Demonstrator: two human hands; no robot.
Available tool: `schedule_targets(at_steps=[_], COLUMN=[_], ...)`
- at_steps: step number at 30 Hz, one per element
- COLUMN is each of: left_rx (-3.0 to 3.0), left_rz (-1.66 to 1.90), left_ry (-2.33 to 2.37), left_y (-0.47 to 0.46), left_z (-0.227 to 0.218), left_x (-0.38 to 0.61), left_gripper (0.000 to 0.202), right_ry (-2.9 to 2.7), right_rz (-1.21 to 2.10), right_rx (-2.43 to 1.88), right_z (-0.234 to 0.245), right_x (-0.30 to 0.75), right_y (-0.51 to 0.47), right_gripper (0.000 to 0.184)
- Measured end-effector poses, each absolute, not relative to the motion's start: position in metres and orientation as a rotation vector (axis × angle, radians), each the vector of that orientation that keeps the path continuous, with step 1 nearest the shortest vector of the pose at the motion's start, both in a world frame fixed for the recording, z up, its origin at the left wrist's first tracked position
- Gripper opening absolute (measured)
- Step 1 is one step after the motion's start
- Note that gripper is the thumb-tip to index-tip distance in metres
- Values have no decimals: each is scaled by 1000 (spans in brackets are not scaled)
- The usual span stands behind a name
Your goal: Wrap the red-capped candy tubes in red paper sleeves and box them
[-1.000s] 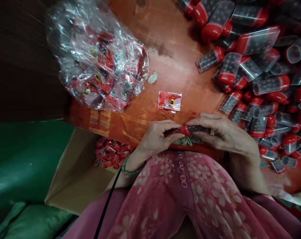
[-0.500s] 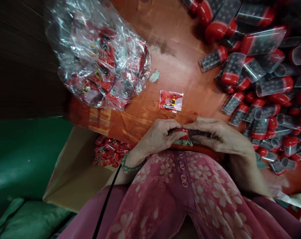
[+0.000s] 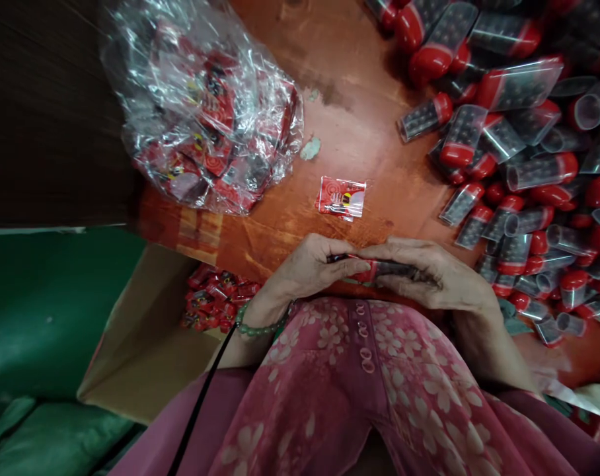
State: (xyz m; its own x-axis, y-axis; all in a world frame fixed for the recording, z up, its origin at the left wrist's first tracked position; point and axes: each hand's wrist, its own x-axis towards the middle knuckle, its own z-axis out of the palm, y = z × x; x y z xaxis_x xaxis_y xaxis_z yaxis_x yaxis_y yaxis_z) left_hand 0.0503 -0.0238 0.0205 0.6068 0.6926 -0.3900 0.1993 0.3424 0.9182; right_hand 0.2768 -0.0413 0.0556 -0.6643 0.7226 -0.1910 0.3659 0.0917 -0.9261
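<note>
Head view: slim tube (image 3: 390, 268), part dark, part red.

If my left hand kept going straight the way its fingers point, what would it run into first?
Most likely the right hand: the left hand points towards it, and both hold the red-and-dark tube between them. Depth is unclear, so I can't tell whether they touch.

Single head-worn view from close above, forward and down onto the table (image 3: 367, 132)
</note>
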Motion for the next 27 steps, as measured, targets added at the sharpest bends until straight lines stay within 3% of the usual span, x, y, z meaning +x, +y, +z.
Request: schedule_targets(at_steps=[7,14,21,27], left_rx=[710,569,509,485], left_rz=[781,855,966,1046], left_ry=[888,895,1094,1008], left_y=[-40,-63,-56,-46], left_z=[12,18,16,19], left_x=[45,71,83,86], left_gripper=[75,45,44,49], right_ry=[-1728,-1544,-1220,-981], right_rz=[1493,1286,1227,1378], right_rx=[-1299,-1291,-1351,-1244], right_z=[45,36,29,20], right_x=[271,247,221,211], right_y=[-60,-63,-68,-64], right_gripper=[42,37,28,34])
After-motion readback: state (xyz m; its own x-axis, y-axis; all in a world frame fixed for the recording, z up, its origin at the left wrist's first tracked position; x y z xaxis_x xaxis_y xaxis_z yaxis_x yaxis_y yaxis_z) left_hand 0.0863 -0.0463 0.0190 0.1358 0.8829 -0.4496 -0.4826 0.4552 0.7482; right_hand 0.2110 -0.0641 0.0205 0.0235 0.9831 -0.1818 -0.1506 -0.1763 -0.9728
